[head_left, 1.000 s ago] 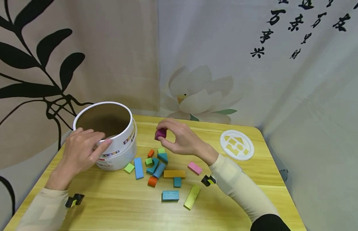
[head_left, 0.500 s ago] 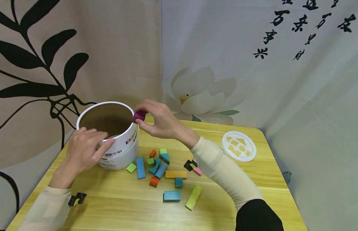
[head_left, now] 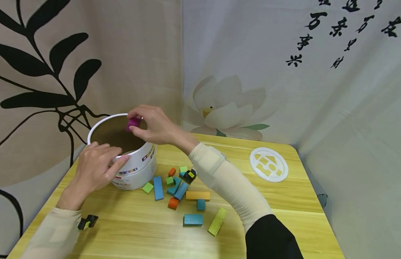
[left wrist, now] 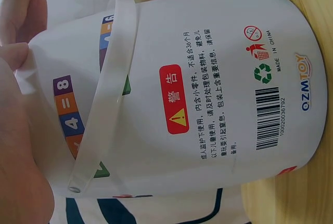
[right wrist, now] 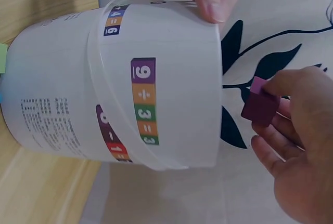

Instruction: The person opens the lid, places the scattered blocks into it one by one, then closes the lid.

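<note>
A white bucket (head_left: 134, 166) with printed number labels and a plastic handle (left wrist: 109, 89) stands at the table's left. My left hand (head_left: 97, 167) grips its near rim, thumb on the outside and fingers over the edge. Between thumb and fingers my right hand (head_left: 156, 124) pinches a purple block (head_left: 133, 123) over the bucket's opening, near the right side of the rim. In the right wrist view the purple block (right wrist: 260, 103) shows just beyond the bucket's mouth, its faces square. The bottom of the bucket's inside is dark from above.
Several wooden blocks lie right of the bucket, among them a blue bar (head_left: 158, 188), an orange bar (head_left: 198, 195), a yellow-green bar (head_left: 217, 221) and a teal block (head_left: 192, 220). A white lid with shaped cutouts (head_left: 268, 164) lies at the back right. Curtains stand behind the table.
My right hand has carried the purple block left and slightly up, from above the loose blocks to over the bucket's opening. The left hand keeps its grip on the rim.
</note>
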`<state>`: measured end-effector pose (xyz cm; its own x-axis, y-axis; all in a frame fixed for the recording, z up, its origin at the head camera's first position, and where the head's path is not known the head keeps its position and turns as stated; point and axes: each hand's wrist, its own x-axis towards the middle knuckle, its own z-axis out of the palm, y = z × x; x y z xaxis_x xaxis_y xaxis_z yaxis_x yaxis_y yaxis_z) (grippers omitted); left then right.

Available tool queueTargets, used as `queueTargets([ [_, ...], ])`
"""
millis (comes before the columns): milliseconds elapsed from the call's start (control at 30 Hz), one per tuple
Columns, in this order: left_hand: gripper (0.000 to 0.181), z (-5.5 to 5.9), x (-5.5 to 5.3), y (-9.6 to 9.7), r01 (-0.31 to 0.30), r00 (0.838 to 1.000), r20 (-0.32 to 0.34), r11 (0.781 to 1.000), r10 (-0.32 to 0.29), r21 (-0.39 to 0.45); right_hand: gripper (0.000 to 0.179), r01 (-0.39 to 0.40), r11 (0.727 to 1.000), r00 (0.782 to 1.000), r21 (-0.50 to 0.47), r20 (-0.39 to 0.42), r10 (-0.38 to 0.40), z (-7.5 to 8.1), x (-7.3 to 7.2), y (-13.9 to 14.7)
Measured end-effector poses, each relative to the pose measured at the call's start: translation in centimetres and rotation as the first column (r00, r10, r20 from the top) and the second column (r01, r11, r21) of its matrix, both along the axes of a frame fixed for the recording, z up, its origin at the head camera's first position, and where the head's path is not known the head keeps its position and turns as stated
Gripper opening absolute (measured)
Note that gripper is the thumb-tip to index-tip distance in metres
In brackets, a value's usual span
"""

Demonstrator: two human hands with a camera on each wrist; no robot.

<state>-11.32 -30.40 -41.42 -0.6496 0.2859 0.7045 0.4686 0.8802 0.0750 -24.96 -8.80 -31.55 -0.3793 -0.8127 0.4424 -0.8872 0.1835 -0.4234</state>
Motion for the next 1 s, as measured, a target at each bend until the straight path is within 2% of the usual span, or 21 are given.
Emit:
queueTargets([
  [133,0.063,0.0,0.0,-0.1,-0.001,1.0,-0.003,1.0,0.001,-0.001,0.034,0.014,0.995,0.999,0.103,0.048,-0.019,-0.2,-0.1,-1.6],
  [233,0.065,-0.1,0.0,0.0,0.001,1.0,-0.006,1.0,-0.001,0.003,0.035,0.025,0.988,0.998,0.15,0.055,-0.033,-0.4,-0.1,-2.4],
  [400,0.069,0.1,-0.1,0.0,0.001,1.0,-0.002,1.0,-0.001,0.003,0.035,0.054,0.978,0.999,0.202,-0.008,-0.053,-0.7,-0.1,-3.2],
  [500,0.069,0.1,-0.1,0.0,0.001,1.0,-0.003,1.0,-0.001,0.0,0.042,0.072,0.967,0.997,0.244,-0.045,-0.063,-0.8,0.1,-3.3],
  [633,0.067,0.1,-0.1,0.0,0.002,1.0,-0.01,1.0,-0.002,0.001,0.053,0.078,0.954,0.996,0.289,-0.069,-0.06,-0.9,0.3,-3.0],
  [800,0.068,0.0,-0.1,0.1,0.001,1.0,-0.015,1.0,-0.001,0.0,0.057,0.058,0.961,0.996,0.271,-0.084,-0.036,-1.2,0.5,-2.1],
  [1000,0.069,0.0,-0.1,0.2,0.005,1.0,-0.015,1.0,-0.005,0.004,0.071,0.086,0.953,0.995,0.291,-0.068,-0.069,-1.7,0.8,-0.1],
])
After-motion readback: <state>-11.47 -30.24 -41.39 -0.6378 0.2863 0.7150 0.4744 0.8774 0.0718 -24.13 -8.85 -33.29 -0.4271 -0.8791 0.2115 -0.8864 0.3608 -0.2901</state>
